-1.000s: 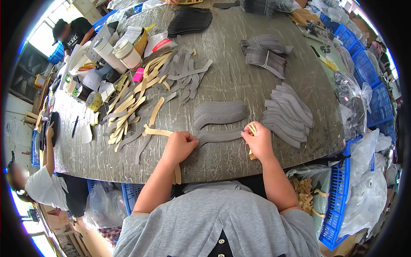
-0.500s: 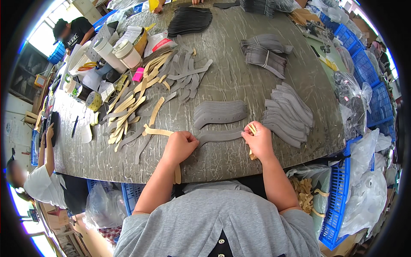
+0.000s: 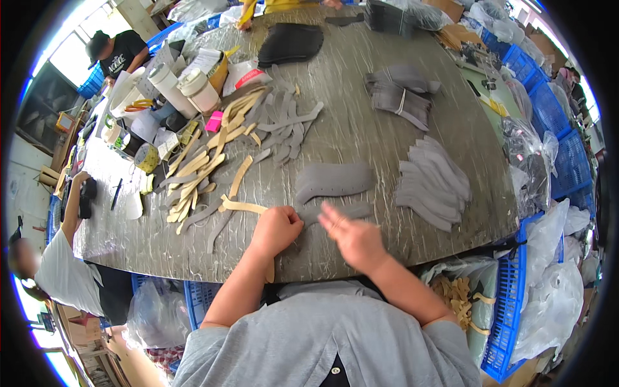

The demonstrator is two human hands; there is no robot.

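A grey curved strip (image 3: 354, 210) lies flat on the table in front of me. My left hand (image 3: 278, 231) is closed in a pinch at its left end. My right hand (image 3: 354, 237) is over the strip, two fingers stretched toward its left part. Motion blurs this hand, and whether anything is tucked in its palm is hidden. Just beyond lies a neat stack of grey curved pieces (image 3: 335, 179) with small holes along the near edge. A tan strip (image 3: 244, 206) reaches up to my left hand, and another tan end (image 3: 269, 269) shows below that wrist.
Loose tan and grey strips (image 3: 200, 177) are heaped to the left, near jars (image 3: 198, 90) and tape rolls (image 3: 147, 157). Fanned grey pieces (image 3: 433, 184) lie right, a tied bundle (image 3: 403, 97) beyond. A blue crate (image 3: 509, 309) stands at the right edge. Co-workers are left and far.
My right hand has moved left along the grey strip from its right end, its fingers now stretched; the tan strips seen in it are no longer clear. My left hand stays at the left end.
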